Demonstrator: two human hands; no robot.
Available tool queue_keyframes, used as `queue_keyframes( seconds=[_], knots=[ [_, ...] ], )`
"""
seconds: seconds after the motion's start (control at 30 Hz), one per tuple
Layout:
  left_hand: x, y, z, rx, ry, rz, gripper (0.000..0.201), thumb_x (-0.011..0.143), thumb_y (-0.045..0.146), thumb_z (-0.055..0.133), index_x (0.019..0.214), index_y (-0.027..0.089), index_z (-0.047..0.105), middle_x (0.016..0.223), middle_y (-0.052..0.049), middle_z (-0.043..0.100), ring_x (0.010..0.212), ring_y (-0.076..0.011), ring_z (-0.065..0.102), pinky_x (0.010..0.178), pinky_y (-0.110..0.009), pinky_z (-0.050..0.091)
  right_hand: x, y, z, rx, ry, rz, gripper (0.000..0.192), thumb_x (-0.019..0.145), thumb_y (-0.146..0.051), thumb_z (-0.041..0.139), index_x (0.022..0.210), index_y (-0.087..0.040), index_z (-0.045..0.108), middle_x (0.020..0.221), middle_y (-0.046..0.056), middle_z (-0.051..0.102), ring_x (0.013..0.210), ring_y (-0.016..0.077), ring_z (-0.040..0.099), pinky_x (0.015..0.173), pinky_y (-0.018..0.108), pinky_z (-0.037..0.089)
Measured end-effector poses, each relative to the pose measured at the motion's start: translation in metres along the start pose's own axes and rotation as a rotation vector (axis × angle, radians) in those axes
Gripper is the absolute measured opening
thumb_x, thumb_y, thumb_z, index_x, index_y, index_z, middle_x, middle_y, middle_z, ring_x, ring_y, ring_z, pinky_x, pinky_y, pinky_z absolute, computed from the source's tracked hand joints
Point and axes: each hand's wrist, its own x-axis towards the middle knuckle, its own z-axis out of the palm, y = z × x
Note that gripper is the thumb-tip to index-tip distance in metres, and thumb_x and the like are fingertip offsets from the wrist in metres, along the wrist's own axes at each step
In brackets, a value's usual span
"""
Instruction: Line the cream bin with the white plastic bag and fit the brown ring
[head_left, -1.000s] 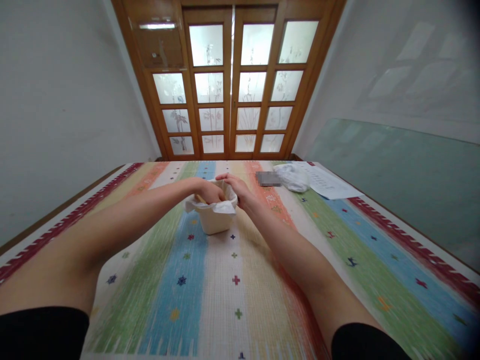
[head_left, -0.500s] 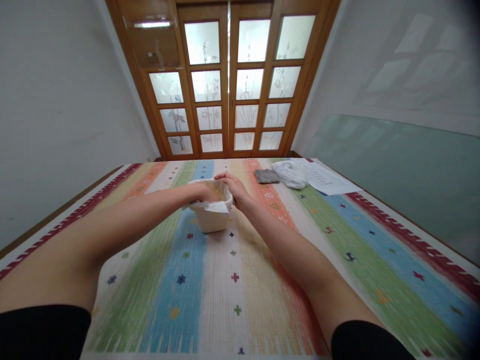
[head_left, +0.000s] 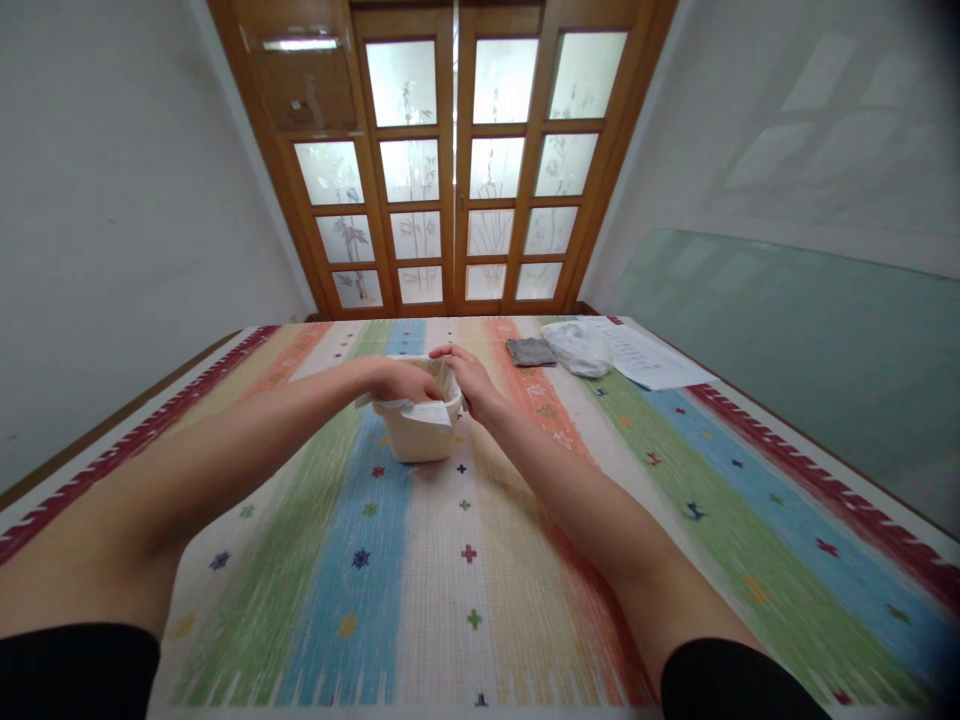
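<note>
A small cream-coloured tub (head_left: pixel 417 440) stands on a striped, multicoloured cloth (head_left: pixel 465 560) with a thin white liner (head_left: pixel 421 412) draped over its rim. My left hand (head_left: pixel 401 380) reaches into the tub's mouth from the left, fingers curled on the liner. My right hand (head_left: pixel 469 378) rests on the tub's far right rim, pinching the liner's edge there. The inside of the tub is hidden by my hands.
Farther back on the right lie a folded grey cloth (head_left: pixel 531 351), a crumpled white bag (head_left: pixel 579 348) and a printed sheet of paper (head_left: pixel 645 358). A wooden door with frosted panes (head_left: pixel 450 160) closes the far end. A glass pane (head_left: pixel 787 330) leans along the right wall.
Both hands stay at the tub's rim and shift slightly while working the liner. The view has drifted a little, so the tub sits slightly to the left.
</note>
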Motion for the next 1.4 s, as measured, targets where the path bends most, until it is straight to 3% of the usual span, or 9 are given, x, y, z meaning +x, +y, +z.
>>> queue_keyframes(
  seconds=[0.07, 0.1, 0.2, 0.4, 0.6, 0.87, 1.03, 1.2, 1.4],
  knots=[
    [-0.013, 0.003, -0.015, -0.146, -0.201, 0.078, 0.026, 0.094, 0.033, 0.055, 0.084, 0.02, 0.076, 0.079, 0.0, 0.073, 0.069, -0.013, 0.062, 0.063, -0.022, 0.044, 0.0, 0.002, 0.001, 0.005, 0.035, -0.006, 0.033, 0.076, -0.03, 0.044, 0.099, -0.019, 0.064, 0.097, 0.003, 0.065, 0.09, 0.0187, 0.057, 0.081, 0.027, 0.047],
    [-0.021, 0.005, -0.02, -0.182, -0.184, 0.086, 0.033, 0.098, 0.035, 0.048, 0.085, 0.019, 0.075, 0.079, -0.001, 0.073, 0.07, -0.0133, 0.062, 0.063, -0.023, 0.043, 0.0, 0.002, 0.001, 0.006, 0.059, -0.019, 0.033, 0.075, -0.03, 0.044, 0.1, -0.019, 0.064, 0.1, 0.003, 0.065, 0.092, 0.0186, 0.057, 0.082, 0.027, 0.047],
    [-0.047, 0.015, -0.02, -0.163, -0.019, 0.091, 0.041, 0.103, 0.039, 0.039, 0.085, 0.019, 0.07, 0.078, -0.001, 0.069, 0.07, -0.0141, 0.059, 0.064, -0.025, 0.04, 0.0, 0.004, 0.004, 0.009, 0.097, -0.044, 0.035, 0.076, -0.031, 0.043, 0.102, -0.019, 0.062, 0.107, 0.003, 0.065, 0.097, 0.0184, 0.057, 0.083, 0.025, 0.046],
    [-0.074, 0.013, 0.029, 0.155, 0.254, 0.055, 0.032, 0.105, 0.039, 0.045, 0.089, 0.02, 0.065, 0.086, -0.004, 0.07, 0.077, -0.0189, 0.062, 0.066, -0.031, 0.037, -0.002, 0.006, 0.012, 0.001, 0.068, -0.067, 0.035, 0.077, -0.036, 0.044, 0.102, -0.019, 0.063, 0.101, 0.003, 0.065, 0.092, 0.0183, 0.056, 0.081, 0.026, 0.046],
    [-0.059, 0.005, 0.051, 0.286, 0.425, 0.047, 0.038, 0.107, 0.046, 0.043, 0.09, 0.019, 0.064, 0.09, -0.005, 0.072, 0.082, -0.0201, 0.064, 0.07, -0.032, 0.038, 0.006, 0.01, 0.007, 0.051, 0.092, -0.074, 0.037, 0.076, -0.04, 0.05, 0.102, -0.018, 0.063, 0.104, 0.004, 0.065, 0.094, 0.0187, 0.057, 0.079, 0.026, 0.047],
    [-0.011, 0.013, 0.063, 0.362, 0.576, 0.006, 0.037, 0.107, 0.044, 0.042, 0.094, 0.018, 0.065, 0.094, -0.009, 0.071, 0.091, -0.0236, 0.063, 0.084, -0.037, 0.041, 0.034, 0.015, -0.035, 0.055, 0.053, -0.122, 0.057, 0.072, -0.05, 0.061, 0.119, -0.018, 0.061, 0.118, 0.005, 0.065, 0.101, 0.0199, 0.06, 0.086, 0.028, 0.049],
    [-0.017, 0.017, 0.069, 0.206, 0.767, -0.091, 0.039, 0.1, 0.053, 0.051, 0.112, 0.019, 0.065, 0.116, -0.013, 0.069, 0.111, -0.0304, 0.057, 0.101, -0.046, 0.041, 0.045, 0.026, -0.051, 0.058, 0.038, -0.11, 0.062, 0.075, -0.053, 0.061, 0.127, -0.018, 0.059, 0.121, 0.005, 0.065, 0.101, 0.0193, 0.061, 0.086, 0.029, 0.051],
    [-0.034, -0.004, 0.08, -0.014, 1.026, -0.255, 0.044, 0.104, 0.042, 0.041, 0.14, 0.019, 0.051, 0.148, -0.016, 0.052, 0.14, -0.0291, 0.043, 0.119, -0.048, 0.032, 0.041, 0.016, -0.058, -0.112, 0.007, -0.324, 0.055, 0.089, -0.057, 0.058, 0.131, -0.021, 0.061, 0.138, 0.006, 0.059, 0.128, 0.021, 0.055, 0.112, 0.036, 0.042],
    [-0.037, -0.018, 0.101, -0.101, 0.921, -0.182, 0.055, 0.107, 0.042, 0.039, 0.156, 0.018, 0.034, 0.161, -0.017, 0.039, 0.151, -0.026, 0.034, 0.124, -0.047, 0.03, 0.016, -0.015, -0.06, -0.575, -0.196, -0.669, 0.054, 0.092, -0.057, 0.066, 0.134, -0.024, 0.066, 0.151, 0.009, 0.048, 0.144, 0.0266, 0.04, 0.126, 0.045, 0.024]
  ],
)
